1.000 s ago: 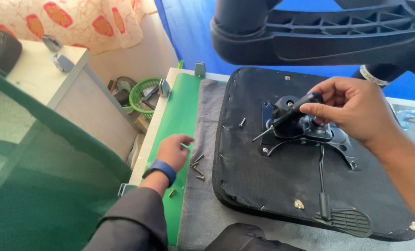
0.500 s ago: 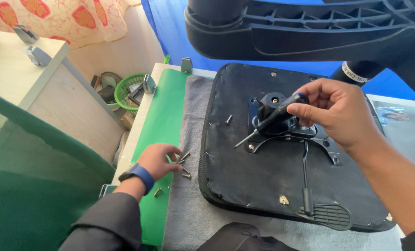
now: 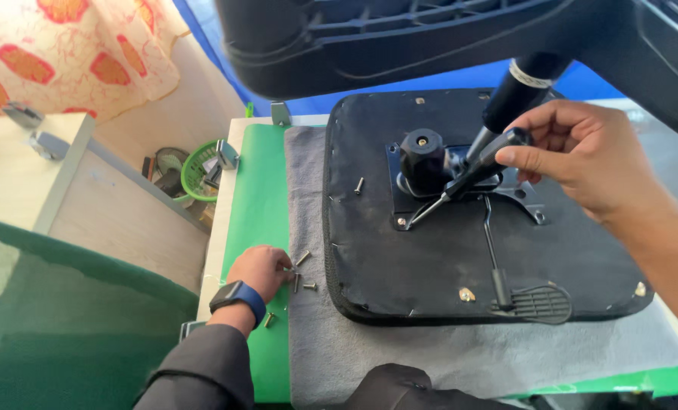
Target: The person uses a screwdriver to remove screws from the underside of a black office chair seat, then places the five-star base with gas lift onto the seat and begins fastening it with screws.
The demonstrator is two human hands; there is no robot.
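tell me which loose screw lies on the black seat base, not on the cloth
The lone screw left of the metal plate; the others lie on the grey cloth by the left hand.

The seat base is black, with a black metal plate and a black knob at its middle. The screwdriver has a black handle and a silvery shaft. The cloth under the seat is grey; the mat beside it is bright green. The screws are silvery. The wristband is blue, the sleeve dark grey. The basket is green. The fabric is cream with red-orange blotches. The backdrop is blue.
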